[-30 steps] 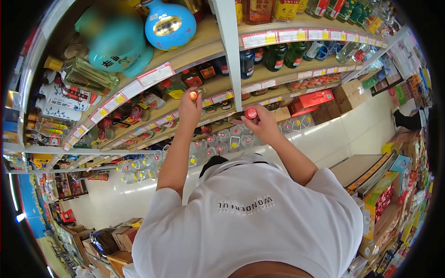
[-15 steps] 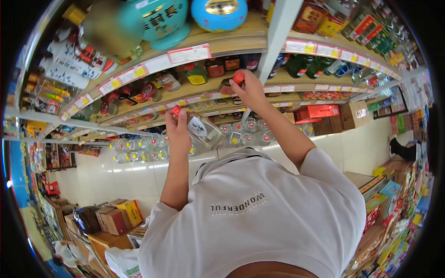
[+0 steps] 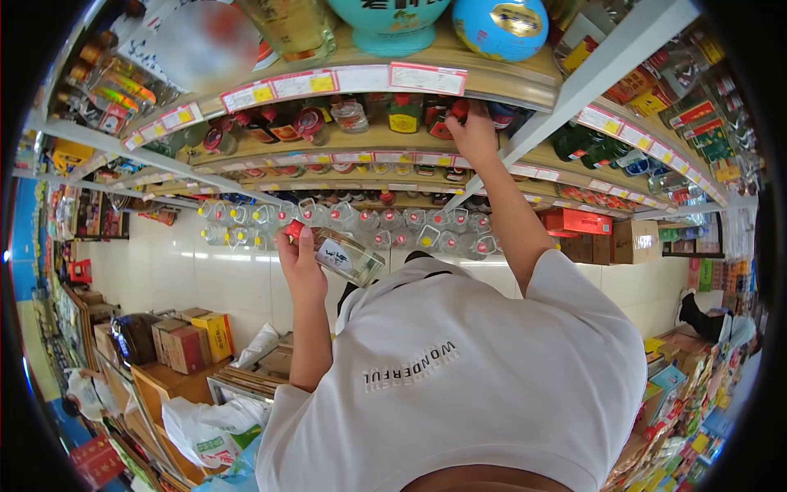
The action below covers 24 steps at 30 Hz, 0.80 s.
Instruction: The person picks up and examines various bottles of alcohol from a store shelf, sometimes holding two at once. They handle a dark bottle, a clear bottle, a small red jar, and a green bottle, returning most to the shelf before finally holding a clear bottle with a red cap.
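Observation:
My left hand (image 3: 300, 264) grips a clear glass bottle (image 3: 348, 257) with a red cap and a white label, tilted on its side in front of my chest. My right hand (image 3: 475, 136) is stretched up to the second shelf (image 3: 361, 138). Its fingers are closed on a dark bottle with a red cap (image 3: 453, 113), which stands among other small bottles there. My white shirt (image 3: 459, 377) fills the lower middle of the view.
Shelves of liquor bottles with price tags (image 3: 426, 78) rise ahead. Round blue jars (image 3: 500, 26) sit on the top shelf. Large clear jugs (image 3: 410, 230) line the low shelf. Cardboard boxes (image 3: 193, 344) and bags stand on the floor at the left. A white upright post (image 3: 574, 90) divides the shelving.
My left hand has come down from the shelf with the clear bottle. My right hand has risen with the red-capped bottle to the higher shelf. The view has tilted upward.

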Each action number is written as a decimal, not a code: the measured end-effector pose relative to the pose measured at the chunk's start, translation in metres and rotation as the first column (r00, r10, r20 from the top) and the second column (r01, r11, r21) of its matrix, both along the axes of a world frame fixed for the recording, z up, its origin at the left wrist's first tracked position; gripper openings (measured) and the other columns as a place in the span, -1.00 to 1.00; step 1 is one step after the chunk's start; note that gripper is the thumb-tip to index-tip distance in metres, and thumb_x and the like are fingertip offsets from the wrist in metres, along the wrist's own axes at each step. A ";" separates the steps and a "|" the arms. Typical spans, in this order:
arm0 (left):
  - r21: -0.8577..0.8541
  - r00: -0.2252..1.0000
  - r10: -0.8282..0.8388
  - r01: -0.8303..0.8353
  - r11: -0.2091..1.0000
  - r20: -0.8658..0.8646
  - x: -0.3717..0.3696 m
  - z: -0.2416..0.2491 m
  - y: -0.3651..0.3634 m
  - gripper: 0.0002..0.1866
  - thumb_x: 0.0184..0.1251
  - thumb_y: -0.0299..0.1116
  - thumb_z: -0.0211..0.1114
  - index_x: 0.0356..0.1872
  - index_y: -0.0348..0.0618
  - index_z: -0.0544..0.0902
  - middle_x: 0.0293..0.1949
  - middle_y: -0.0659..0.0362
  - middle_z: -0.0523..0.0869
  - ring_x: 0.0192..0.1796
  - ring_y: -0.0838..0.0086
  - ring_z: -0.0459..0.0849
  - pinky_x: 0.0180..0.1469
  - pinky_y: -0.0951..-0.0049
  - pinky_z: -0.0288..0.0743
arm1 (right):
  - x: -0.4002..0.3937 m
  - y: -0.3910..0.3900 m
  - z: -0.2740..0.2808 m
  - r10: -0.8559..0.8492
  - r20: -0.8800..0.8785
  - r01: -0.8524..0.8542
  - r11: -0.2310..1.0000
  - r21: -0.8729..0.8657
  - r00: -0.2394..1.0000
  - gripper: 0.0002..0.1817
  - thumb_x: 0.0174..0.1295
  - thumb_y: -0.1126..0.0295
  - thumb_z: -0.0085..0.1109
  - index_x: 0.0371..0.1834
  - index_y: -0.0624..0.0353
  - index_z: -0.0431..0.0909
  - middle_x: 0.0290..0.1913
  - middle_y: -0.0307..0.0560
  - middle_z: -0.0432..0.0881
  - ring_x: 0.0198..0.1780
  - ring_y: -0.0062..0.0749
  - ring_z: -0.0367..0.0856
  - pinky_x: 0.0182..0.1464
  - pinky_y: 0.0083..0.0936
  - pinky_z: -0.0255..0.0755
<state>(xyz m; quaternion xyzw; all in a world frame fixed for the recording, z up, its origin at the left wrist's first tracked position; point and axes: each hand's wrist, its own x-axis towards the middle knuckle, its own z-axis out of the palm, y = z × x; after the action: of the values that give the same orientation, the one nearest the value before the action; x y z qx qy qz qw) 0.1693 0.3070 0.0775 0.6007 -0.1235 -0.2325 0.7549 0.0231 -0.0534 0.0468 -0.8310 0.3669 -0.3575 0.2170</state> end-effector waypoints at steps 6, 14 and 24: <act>0.076 0.999 0.032 -0.034 0.996 0.030 0.003 0.004 0.010 -0.86 0.53 -0.32 0.17 -0.11 -0.14 0.46 -0.25 0.24 0.59 -0.22 0.58 0.57 -0.13 0.52 0.49 | 0.019 0.008 0.000 -0.025 -0.041 0.024 0.999 -0.034 0.999 -0.43 0.09 0.19 0.30 0.16 0.18 0.42 0.00 0.24 0.59 -0.01 0.19 0.60 -0.04 0.01 0.53; 0.135 0.999 -0.036 0.033 0.990 0.017 -0.013 -0.003 0.003 -0.83 0.54 -0.31 0.18 -0.02 -0.16 0.48 -0.25 0.29 0.60 -0.25 0.68 0.49 -0.16 0.60 0.40 | 0.029 0.007 -0.014 -0.139 -0.148 0.142 0.990 0.012 0.979 -0.44 0.08 0.18 0.33 0.08 0.23 0.40 -0.13 0.23 0.62 -0.21 0.20 0.67 -0.23 0.02 0.60; 0.193 0.995 -0.094 0.101 0.976 -0.046 -0.032 -0.007 -0.003 -0.78 0.53 -0.31 0.20 0.00 -0.19 0.45 -0.22 0.24 0.62 -0.20 0.63 0.58 -0.09 0.56 0.47 | 0.027 0.016 -0.009 -0.146 -0.010 0.147 0.988 0.045 0.989 -0.48 0.18 0.15 0.31 0.02 0.31 0.39 -0.28 0.23 0.67 -0.33 0.23 0.69 -0.26 -0.01 0.60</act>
<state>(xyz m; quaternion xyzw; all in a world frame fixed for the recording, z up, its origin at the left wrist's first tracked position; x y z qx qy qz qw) 0.1378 0.3040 0.0704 0.6607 -0.1158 -0.2912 0.6821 0.0503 -0.0371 0.0380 -0.7976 0.4358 -0.3614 0.2080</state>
